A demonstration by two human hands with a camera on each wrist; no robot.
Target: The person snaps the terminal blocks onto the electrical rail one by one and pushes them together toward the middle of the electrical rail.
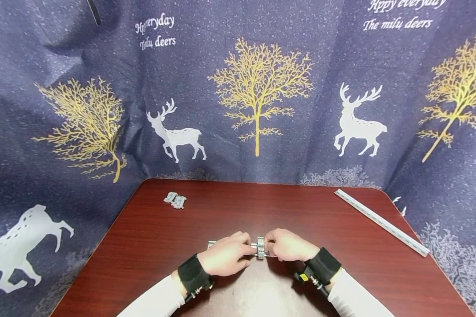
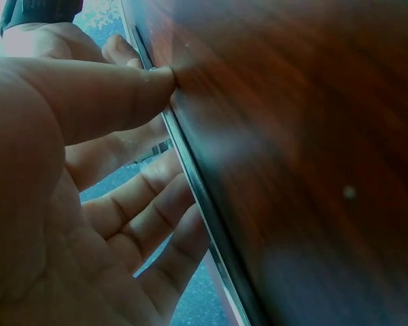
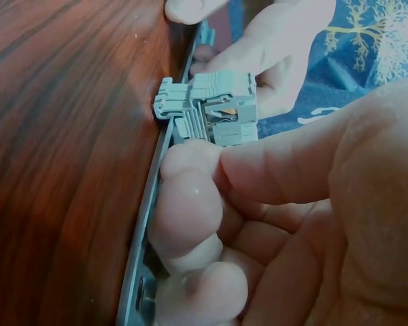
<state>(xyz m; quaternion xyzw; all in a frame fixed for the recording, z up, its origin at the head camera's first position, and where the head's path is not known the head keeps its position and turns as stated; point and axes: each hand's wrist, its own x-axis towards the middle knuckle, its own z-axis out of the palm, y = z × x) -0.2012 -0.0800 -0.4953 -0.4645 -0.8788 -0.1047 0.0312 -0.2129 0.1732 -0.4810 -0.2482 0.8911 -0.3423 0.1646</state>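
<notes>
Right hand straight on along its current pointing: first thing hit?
The grey block stack on the metal rail, it seems; the fingertips look right beside it, but whether they already touch is unclear.

1. Metal rail (image 1: 211,244): narrow, slotted, roughly crosswise, pinched by left hand (image 1: 227,255); right hand (image 1: 288,245) has curled fingers on it. Partly hidden.
2. Terminal blocks (image 3: 224,88): grey plastic, ribbed, packed side by side, sitting across the rail between both hands. Can't tell if clipped.
</notes>
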